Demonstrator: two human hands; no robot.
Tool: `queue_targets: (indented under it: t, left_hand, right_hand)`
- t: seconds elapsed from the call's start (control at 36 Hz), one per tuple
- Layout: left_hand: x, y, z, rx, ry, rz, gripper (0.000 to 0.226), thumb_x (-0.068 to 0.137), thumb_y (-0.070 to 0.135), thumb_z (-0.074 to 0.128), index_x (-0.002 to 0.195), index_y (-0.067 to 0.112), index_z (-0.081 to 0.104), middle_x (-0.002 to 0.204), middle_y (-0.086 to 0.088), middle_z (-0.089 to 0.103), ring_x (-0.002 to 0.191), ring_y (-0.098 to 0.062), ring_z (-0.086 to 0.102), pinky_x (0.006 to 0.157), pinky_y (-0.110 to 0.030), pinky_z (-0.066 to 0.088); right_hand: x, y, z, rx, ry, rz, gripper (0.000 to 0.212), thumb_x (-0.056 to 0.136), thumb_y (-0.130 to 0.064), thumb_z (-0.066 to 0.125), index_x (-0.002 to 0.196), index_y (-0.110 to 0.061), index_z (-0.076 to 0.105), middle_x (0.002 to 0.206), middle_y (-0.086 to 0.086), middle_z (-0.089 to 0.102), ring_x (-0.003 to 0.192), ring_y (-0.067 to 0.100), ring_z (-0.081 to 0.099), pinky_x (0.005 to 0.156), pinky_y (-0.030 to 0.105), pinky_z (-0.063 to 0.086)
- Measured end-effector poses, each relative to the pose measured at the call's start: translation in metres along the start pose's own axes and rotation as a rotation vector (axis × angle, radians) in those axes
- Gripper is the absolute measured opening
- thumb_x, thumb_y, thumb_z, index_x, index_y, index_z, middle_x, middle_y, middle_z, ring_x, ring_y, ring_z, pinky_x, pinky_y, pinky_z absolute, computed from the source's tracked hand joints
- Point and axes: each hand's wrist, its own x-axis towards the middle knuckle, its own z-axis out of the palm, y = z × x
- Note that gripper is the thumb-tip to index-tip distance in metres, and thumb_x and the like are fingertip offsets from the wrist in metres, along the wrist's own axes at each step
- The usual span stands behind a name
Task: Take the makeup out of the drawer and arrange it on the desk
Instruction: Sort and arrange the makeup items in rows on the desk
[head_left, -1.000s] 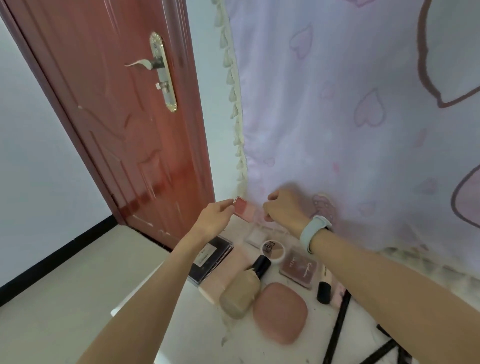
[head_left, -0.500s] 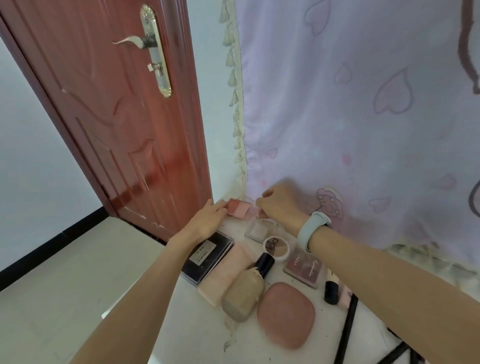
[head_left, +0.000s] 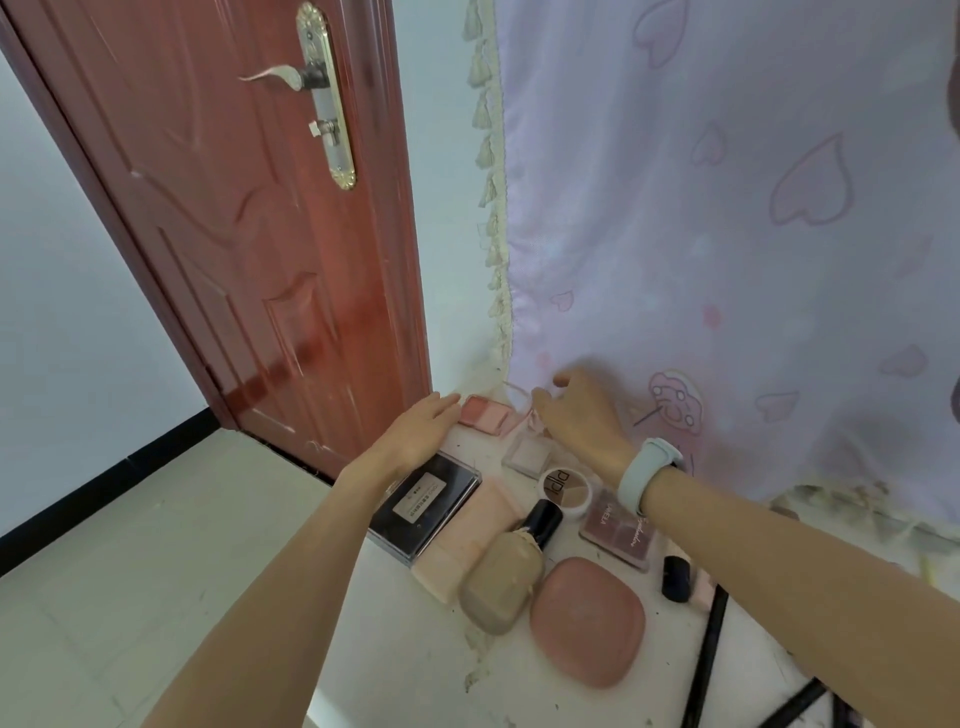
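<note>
Makeup lies in a cluster on the white bench (head_left: 395, 665). Nearest sits a rounded pink compact (head_left: 587, 621), with a beige foundation bottle (head_left: 501, 582) just to its left, its black cap pointing far. Black brush handles (head_left: 704, 670) cross the near right corner. Left of the bottle lies a pale pink flat case (head_left: 457, 545), and beyond that a black palette with a white label (head_left: 428, 506). To the right of the bottle cap are a round concealer pot (head_left: 565, 491) and a mauve eyeshadow palette (head_left: 615, 532), partly under the right forearm. A small dark lipstick (head_left: 675, 578) lies right of the mauve palette. Farther back rests a small pale square compact (head_left: 527, 454). At the far edge, against the curtain (head_left: 727, 234), lies a pink blush palette (head_left: 485, 413). The left hand (head_left: 415, 436) hovers just left of it, fingers straight and relaxed, holding nothing. The right hand (head_left: 582, 421), with a pale wristband (head_left: 647, 475), sits just right of it, fingers loosely spread; whether they touch the clear lid cannot be told. A red door (head_left: 234, 234) stands at far left.
</note>
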Motion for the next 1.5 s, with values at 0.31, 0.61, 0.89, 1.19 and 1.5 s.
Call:
queue_targets:
  t: [0.31, 0.61, 0.89, 1.19, 1.5]
  left_hand:
    - [-0.067, -0.017, 0.003, 0.196, 0.331, 0.032, 0.039, 0.095, 0.037, 0.046, 0.131, 0.023, 0.053, 0.137, 0.003, 0.05, 0.128, -0.021, 0.041, 0.107, -0.046, 0.03]
    - [-0.093, -0.013, 0.014, 0.3, 0.215, 0.069, 0.05, 0.091, 0.046, 0.05, 0.136, 0.024, 0.046, 0.143, 0.008, 0.042, 0.129, -0.021, 0.033, 0.104, -0.043, 0.027]
    - [-0.112, -0.019, 0.024, 0.317, 0.208, 0.056, 0.058, 0.091, 0.047, 0.05, 0.143, 0.025, 0.035, 0.15, 0.009, 0.032, 0.13, -0.021, 0.027, 0.108, -0.039, 0.023]
    - [-0.147, 0.003, 0.017, -0.085, 0.437, 0.119, 0.041, 0.091, 0.036, 0.056, 0.131, 0.026, 0.051, 0.136, 0.01, 0.045, 0.128, -0.014, 0.037, 0.107, -0.035, 0.031]
    - [-0.181, 0.056, -0.006, -0.732, 0.218, 0.404, 0.028, 0.076, 0.028, 0.067, 0.104, 0.032, 0.068, 0.11, 0.011, 0.069, 0.108, -0.006, 0.061, 0.085, -0.02, 0.05]
  right_hand:
    - [-0.018, 0.016, 0.008, -0.731, -0.263, -0.125, 0.05, 0.079, -0.054, 0.055, 0.107, -0.013, 0.053, 0.116, 0.01, 0.046, 0.114, 0.03, 0.039, 0.086, 0.039, 0.035]
    - [-0.028, 0.007, -0.023, -0.463, -0.293, -0.156, 0.031, 0.078, -0.04, 0.064, 0.07, -0.012, 0.054, 0.084, 0.011, 0.051, 0.094, 0.032, 0.049, 0.071, 0.036, 0.04]
    - [-0.056, 0.002, -0.039, -0.133, -0.357, -0.296, 0.048, 0.086, -0.036, 0.062, 0.123, -0.007, 0.056, 0.11, 0.012, 0.053, 0.075, 0.015, 0.053, 0.066, 0.017, 0.039]
    - [-0.101, -0.018, -0.039, 0.216, -0.455, -0.368, 0.034, 0.087, -0.012, 0.062, 0.116, -0.026, 0.052, 0.115, -0.005, 0.059, 0.1, 0.014, 0.058, 0.086, 0.025, 0.048]
    - [-0.128, -0.031, -0.026, 0.091, -0.344, -0.574, 0.02, 0.087, -0.032, 0.062, 0.106, -0.036, 0.065, 0.093, -0.013, 0.057, 0.079, 0.005, 0.053, 0.063, 0.013, 0.041]
